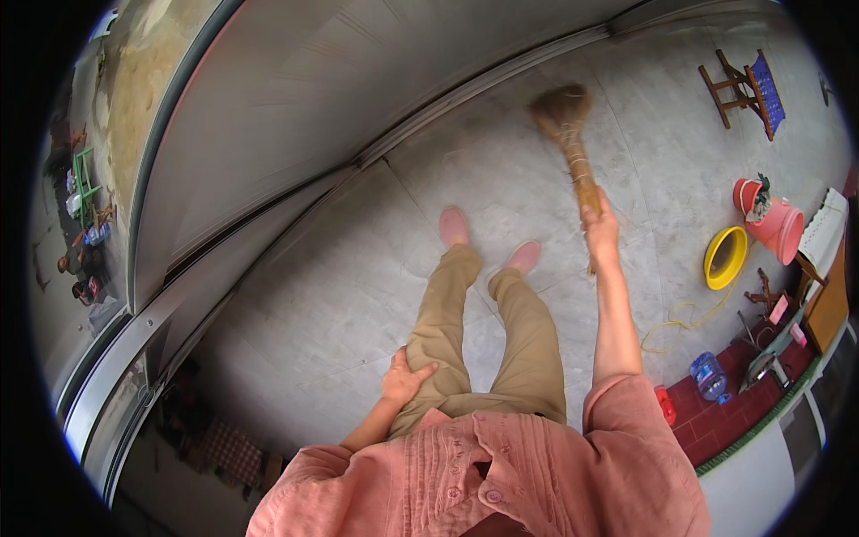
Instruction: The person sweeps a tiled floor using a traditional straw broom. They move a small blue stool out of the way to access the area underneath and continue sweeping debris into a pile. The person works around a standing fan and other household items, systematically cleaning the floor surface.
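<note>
My right hand (602, 231) is wrapped round the handle of a straw broom (580, 166), held out in front of me to the right. Its brown bristle head points away from me, near the base of a grey metal shutter (394, 63), and looks slightly blurred. I cannot tell whether the bristles touch the grey tiled floor (358, 295). My left hand (407, 376) rests on my left thigh with nothing in it, thumb and fingers apart. Below stand my feet in pink shoes (454, 226), legs in tan trousers.
A wooden folding stool (747, 89) with a blue seat lies at the far right. Nearer are red and pink buckets (777, 224), a yellow basin (726, 258), a yellow cord (684, 327) and a large clear bottle (710, 376) on red tiles. People (85, 268) show at far left.
</note>
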Demonstrator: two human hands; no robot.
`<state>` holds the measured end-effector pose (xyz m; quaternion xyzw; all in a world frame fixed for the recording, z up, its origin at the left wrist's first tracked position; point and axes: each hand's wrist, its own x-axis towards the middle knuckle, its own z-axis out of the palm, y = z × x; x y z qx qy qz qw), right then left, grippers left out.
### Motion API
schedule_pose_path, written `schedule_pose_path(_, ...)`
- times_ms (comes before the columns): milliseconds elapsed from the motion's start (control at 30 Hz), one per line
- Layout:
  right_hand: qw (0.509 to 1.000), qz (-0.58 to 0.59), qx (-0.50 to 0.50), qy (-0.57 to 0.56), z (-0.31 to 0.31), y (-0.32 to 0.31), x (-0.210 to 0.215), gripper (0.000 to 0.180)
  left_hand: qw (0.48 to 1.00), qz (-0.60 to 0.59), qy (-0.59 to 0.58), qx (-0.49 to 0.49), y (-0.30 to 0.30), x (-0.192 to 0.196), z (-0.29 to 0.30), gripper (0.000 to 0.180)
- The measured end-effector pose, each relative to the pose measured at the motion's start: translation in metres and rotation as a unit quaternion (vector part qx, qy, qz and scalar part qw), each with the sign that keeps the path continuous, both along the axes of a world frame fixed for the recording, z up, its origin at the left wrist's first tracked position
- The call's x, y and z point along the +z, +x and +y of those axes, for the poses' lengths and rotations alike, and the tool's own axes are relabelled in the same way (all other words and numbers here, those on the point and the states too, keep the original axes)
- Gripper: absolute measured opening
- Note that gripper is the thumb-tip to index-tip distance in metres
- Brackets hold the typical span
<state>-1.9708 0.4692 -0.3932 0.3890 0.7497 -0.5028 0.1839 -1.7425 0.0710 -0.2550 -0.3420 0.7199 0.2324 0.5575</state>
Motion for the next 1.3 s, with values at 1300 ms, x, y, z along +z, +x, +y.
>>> schedule_pose_path(1300, 0.995, -0.01, 0.098, 0.003, 0.034, -0.008, -0.04, 0.053, 0.322, 0.657, -0.199, -0.652, -0.509, 0.204, 0.149, 0.052)
